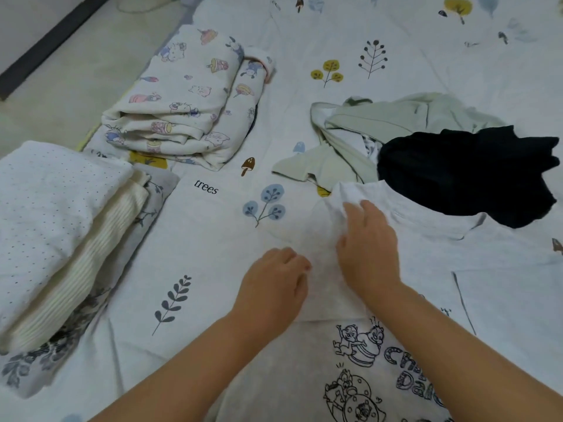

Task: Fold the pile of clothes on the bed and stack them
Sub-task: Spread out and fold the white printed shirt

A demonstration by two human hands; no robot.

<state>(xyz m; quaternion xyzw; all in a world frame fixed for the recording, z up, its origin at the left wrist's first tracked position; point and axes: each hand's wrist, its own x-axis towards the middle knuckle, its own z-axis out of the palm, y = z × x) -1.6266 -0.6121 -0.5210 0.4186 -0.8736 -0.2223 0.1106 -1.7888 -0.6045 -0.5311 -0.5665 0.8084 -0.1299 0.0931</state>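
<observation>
From the head view, we have the white printed T-shirt [502, 293] spread on the bed sheet [213, 233], near and right. Our right hand [368, 248] pinches its folded sleeve; our left hand [274, 284], fingers curled, presses the sleeve's edge. Folded stacks [61, 223] sit left.

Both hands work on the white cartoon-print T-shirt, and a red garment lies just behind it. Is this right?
Not quite. In the head view the garment behind the white cartoon-print T-shirt is black, not red. Both the left hand and right hand do work on it.
</observation>
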